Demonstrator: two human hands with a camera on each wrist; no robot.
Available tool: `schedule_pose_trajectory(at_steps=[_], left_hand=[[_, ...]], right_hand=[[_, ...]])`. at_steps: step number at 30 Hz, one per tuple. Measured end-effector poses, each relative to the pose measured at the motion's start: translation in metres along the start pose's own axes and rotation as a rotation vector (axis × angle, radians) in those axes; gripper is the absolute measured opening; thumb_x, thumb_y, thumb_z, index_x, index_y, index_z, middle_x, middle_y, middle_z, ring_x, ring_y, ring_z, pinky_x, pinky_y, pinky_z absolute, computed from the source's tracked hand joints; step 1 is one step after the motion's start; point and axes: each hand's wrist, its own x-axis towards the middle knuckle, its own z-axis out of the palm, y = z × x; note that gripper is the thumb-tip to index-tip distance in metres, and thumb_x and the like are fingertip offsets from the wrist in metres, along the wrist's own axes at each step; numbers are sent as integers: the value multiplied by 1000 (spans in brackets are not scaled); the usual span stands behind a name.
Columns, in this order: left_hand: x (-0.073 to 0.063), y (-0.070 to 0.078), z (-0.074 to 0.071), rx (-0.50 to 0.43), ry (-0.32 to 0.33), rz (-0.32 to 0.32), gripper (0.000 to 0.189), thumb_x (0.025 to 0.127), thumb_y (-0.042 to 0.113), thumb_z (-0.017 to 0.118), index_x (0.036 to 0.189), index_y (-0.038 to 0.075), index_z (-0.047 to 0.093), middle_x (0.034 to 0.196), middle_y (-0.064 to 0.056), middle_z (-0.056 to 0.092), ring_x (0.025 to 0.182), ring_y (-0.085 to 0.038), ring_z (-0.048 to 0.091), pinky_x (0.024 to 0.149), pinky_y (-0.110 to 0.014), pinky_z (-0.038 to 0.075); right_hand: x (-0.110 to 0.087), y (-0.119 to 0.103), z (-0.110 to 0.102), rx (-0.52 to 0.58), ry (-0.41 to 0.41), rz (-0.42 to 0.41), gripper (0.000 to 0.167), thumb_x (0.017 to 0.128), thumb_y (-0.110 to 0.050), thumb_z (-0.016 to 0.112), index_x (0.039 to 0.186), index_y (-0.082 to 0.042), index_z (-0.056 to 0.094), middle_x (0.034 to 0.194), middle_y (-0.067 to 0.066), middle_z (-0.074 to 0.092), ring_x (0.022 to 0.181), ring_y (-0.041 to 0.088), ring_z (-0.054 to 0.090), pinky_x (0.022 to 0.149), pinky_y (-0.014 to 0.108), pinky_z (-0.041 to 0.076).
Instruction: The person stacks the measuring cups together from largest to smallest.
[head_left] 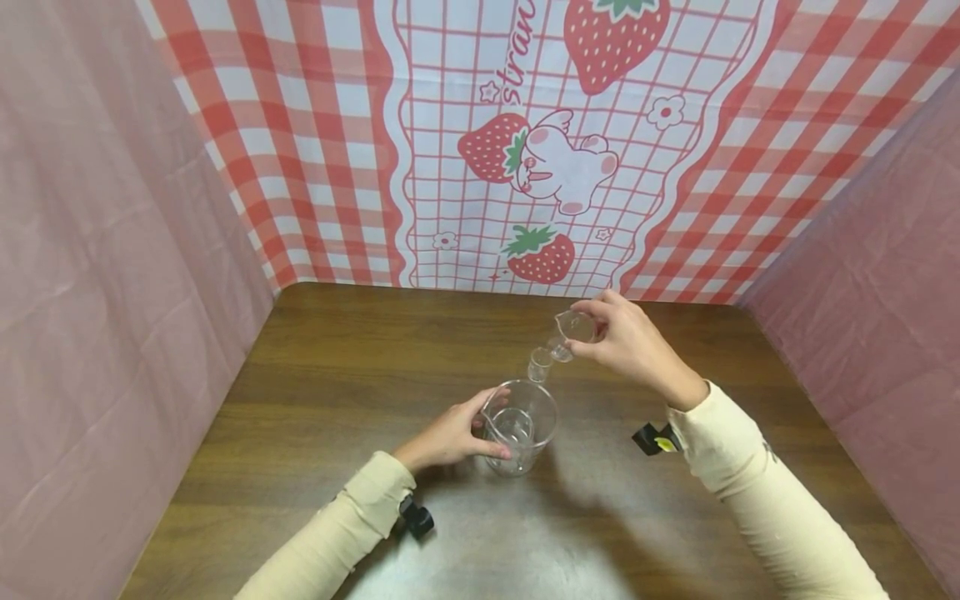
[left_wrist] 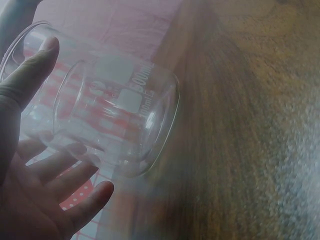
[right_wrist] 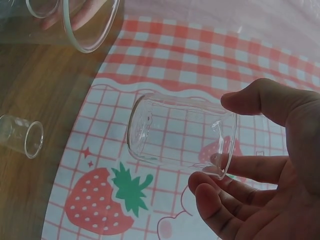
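My left hand [head_left: 453, 433] holds a large clear glass beaker [head_left: 546, 429] near its rim, thumb on one side and fingers on the other. White markings, among them 500ml, show on its wall in the left wrist view. Inside it sits a smaller glass beaker [left_wrist: 75, 100]. Farther back and to the right, my right hand [head_left: 626, 337] pinches a small spouted glass beaker [right_wrist: 175, 130] by its rim between thumb and fingers. The right wrist view shows this beaker with nothing visible inside. A tiny glass beaker [head_left: 539, 367] stands on the table between the two hands.
The brown wooden table [head_left: 337, 375] ends at a red-and-white checked cloth [head_left: 330, 167] with strawberry prints at the back. Pink curtains [head_left: 97, 250] hang along both sides. Dark wrist-camera mounts [head_left: 416, 518] stick out from the sleeves.
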Motion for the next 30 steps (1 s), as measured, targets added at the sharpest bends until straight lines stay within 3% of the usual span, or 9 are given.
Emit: schedule_pose_trajectory(at_steps=[18, 30], left_hand=[[0, 2, 0, 21, 6, -4, 88, 76, 31, 84, 147, 8, 38, 145, -14, 52, 125, -29, 57, 101, -42, 51], [0, 1, -1, 31, 7, -8, 87, 76, 30, 84, 148, 10, 38, 145, -12, 53, 124, -28, 58, 100, -41, 52]], right_hand=[[-6, -9, -2, 35, -28, -35, 42, 76, -19, 80, 114, -3, 69, 87, 6, 56, 73, 15, 54, 63, 27, 46], [-10, -17, -4, 72, -98, -60, 45, 76, -19, 80, 117, -5, 68, 93, 4, 58, 75, 12, 57, 64, 25, 49]])
